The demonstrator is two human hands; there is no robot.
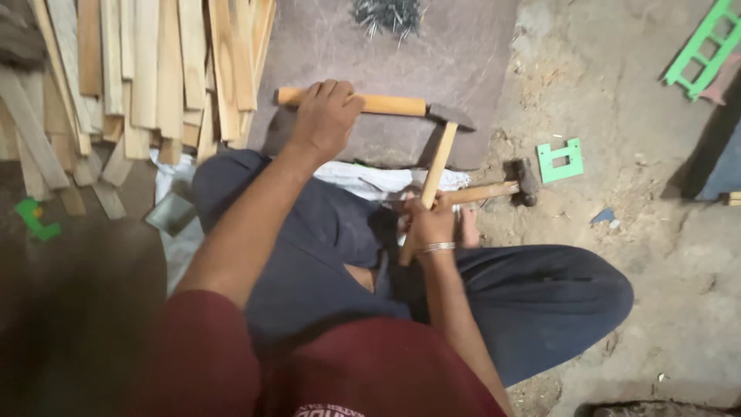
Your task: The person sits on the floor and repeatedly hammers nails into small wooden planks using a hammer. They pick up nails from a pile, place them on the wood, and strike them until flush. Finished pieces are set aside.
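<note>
We are gripping a hatchet (386,105) by its stiff wooden handle with our left hand (324,116); it looks head-heavy. Our right hand (427,224) is pinching a light, rigid wooden slat (437,166).

no packages, labels, signs or screens in view.
the head camera shows only bare wood, tools and dusty ground, none of it wrapped or marked.
</note>
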